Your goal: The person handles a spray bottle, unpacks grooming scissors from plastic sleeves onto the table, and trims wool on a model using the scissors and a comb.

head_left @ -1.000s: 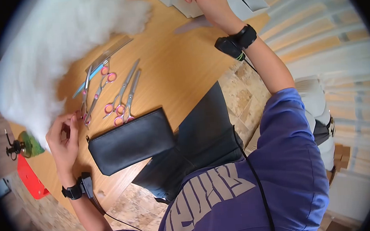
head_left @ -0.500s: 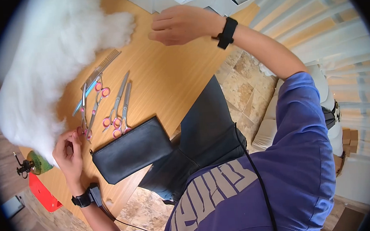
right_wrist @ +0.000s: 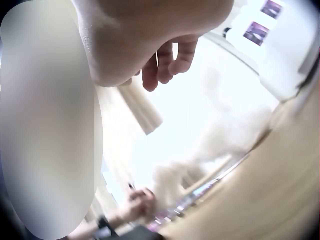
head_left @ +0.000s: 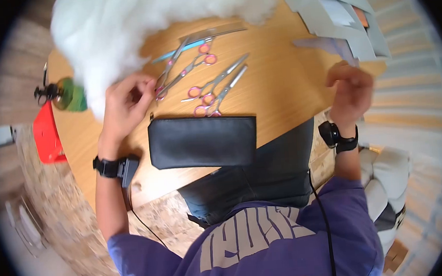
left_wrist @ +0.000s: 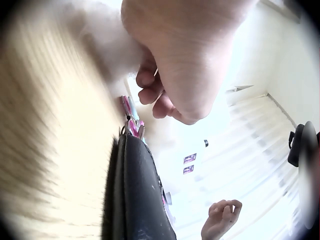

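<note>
My left hand [head_left: 127,106] is beside the scissors at the left of the table, its loosely bent fingertips close to the pink finger rings of one pair [head_left: 181,78]. Nothing shows between those fingers in the left wrist view. Two more scissors [head_left: 216,89] with pink rings lie to the right, with a blue-handled comb [head_left: 185,47] and a metal comb behind. In front of them a black zip pouch [head_left: 203,142] lies flat. My right hand [head_left: 351,89], blurred, hangs in the air by the table's right edge with loosely bent, empty fingers.
A large mass of white fluffy fur [head_left: 103,33] takes up the back left of the table. Beside it stands a green spray bottle [head_left: 69,95], with a red object [head_left: 48,136] below. Grey-white boxes [head_left: 325,13] are at the back right, near a translucent flat piece [head_left: 322,44].
My right hand has come from the boxes, across the middle of the table, to the right edge. The left hand stays by the scissors. The head view has turned.
</note>
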`<control>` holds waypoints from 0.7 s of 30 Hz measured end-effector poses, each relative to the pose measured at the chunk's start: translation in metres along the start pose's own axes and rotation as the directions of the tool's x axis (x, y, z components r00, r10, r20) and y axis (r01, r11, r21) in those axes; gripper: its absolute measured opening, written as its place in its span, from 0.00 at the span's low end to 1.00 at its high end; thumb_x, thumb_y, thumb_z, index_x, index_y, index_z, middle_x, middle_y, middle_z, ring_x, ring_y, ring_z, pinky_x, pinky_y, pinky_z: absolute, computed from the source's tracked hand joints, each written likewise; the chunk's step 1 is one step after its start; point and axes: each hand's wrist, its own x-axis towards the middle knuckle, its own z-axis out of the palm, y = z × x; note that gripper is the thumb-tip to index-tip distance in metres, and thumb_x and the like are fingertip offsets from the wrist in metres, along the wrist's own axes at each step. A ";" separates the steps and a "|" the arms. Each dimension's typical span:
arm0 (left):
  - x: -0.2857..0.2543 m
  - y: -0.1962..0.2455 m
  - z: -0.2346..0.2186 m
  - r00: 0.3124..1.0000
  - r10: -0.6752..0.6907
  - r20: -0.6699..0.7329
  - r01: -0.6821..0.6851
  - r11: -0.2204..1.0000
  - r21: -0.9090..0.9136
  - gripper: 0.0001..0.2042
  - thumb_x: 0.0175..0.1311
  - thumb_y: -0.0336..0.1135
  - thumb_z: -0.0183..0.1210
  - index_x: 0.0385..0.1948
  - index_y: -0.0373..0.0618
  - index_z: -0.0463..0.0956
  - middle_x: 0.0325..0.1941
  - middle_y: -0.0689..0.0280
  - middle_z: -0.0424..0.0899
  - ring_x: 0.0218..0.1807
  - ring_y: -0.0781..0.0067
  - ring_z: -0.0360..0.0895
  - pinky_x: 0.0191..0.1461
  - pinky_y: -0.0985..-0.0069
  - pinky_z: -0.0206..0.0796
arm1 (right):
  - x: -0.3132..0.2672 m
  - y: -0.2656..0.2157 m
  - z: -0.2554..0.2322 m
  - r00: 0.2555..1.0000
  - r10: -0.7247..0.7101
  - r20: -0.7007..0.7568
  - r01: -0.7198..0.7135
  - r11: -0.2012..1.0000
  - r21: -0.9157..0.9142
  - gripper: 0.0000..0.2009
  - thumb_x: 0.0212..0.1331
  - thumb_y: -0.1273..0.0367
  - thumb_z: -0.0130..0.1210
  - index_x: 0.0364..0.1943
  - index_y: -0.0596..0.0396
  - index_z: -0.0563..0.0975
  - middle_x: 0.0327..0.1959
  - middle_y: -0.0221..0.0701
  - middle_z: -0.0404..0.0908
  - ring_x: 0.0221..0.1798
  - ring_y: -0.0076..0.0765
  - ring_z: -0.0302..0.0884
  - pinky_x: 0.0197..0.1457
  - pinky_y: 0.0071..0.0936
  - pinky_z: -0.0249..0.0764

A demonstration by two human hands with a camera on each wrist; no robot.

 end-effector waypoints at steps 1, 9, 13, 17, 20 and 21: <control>0.001 0.000 0.001 1.000 0.022 -0.006 -0.022 1.000 -0.009 0.02 0.67 0.24 0.63 0.35 0.35 0.82 0.18 0.71 0.75 0.21 0.86 0.67 0.24 0.82 0.59 | 0.008 0.000 0.002 1.000 0.004 0.026 -0.004 1.000 0.022 0.03 0.64 0.72 0.56 0.39 0.51 0.76 0.26 0.28 0.76 0.28 0.32 0.69 0.33 0.30 0.69; 0.001 0.004 -0.003 1.000 0.015 0.009 -0.015 1.000 0.025 0.04 0.68 0.27 0.62 0.34 0.38 0.81 0.17 0.70 0.74 0.18 0.83 0.66 0.23 0.80 0.58 | -0.001 0.040 0.051 0.938 0.348 0.012 -0.346 0.935 -0.075 0.05 0.72 0.69 0.54 0.38 0.54 0.76 0.25 0.26 0.74 0.27 0.24 0.72 0.32 0.26 0.69; 0.001 0.005 -0.005 0.999 0.042 0.033 -0.043 0.998 0.046 0.04 0.69 0.27 0.62 0.33 0.39 0.80 0.16 0.70 0.71 0.18 0.81 0.65 0.23 0.78 0.58 | 0.014 0.024 0.084 0.694 0.071 0.716 0.206 0.934 -0.293 0.05 0.65 0.73 0.60 0.42 0.54 0.78 0.29 0.31 0.78 0.34 0.35 0.80 0.41 0.32 0.77; 0.000 0.001 -0.002 0.999 0.044 0.028 -0.043 0.999 -0.005 0.04 0.69 0.27 0.62 0.33 0.38 0.80 0.15 0.70 0.70 0.18 0.81 0.65 0.23 0.78 0.58 | 0.020 0.033 0.104 0.342 -0.013 0.940 0.367 0.922 -0.121 0.08 0.58 0.70 0.65 0.40 0.52 0.79 0.35 0.31 0.77 0.43 0.41 0.79 0.48 0.36 0.76; 0.001 0.004 -0.003 0.996 0.082 0.029 -0.082 0.997 0.014 0.04 0.69 0.28 0.62 0.33 0.38 0.80 0.15 0.70 0.71 0.18 0.81 0.65 0.23 0.78 0.59 | 0.024 0.034 0.110 0.227 0.053 0.973 0.350 0.927 -0.132 0.08 0.56 0.70 0.65 0.38 0.52 0.79 0.35 0.31 0.76 0.47 0.41 0.78 0.50 0.37 0.75; 0.001 0.004 -0.004 0.997 0.075 0.019 -0.075 0.997 0.015 0.04 0.69 0.28 0.62 0.33 0.38 0.80 0.15 0.70 0.71 0.18 0.81 0.65 0.23 0.78 0.59 | 0.028 0.034 0.111 0.183 0.057 0.981 0.370 0.921 -0.122 0.08 0.55 0.69 0.65 0.37 0.53 0.78 0.35 0.31 0.75 0.47 0.42 0.78 0.50 0.37 0.74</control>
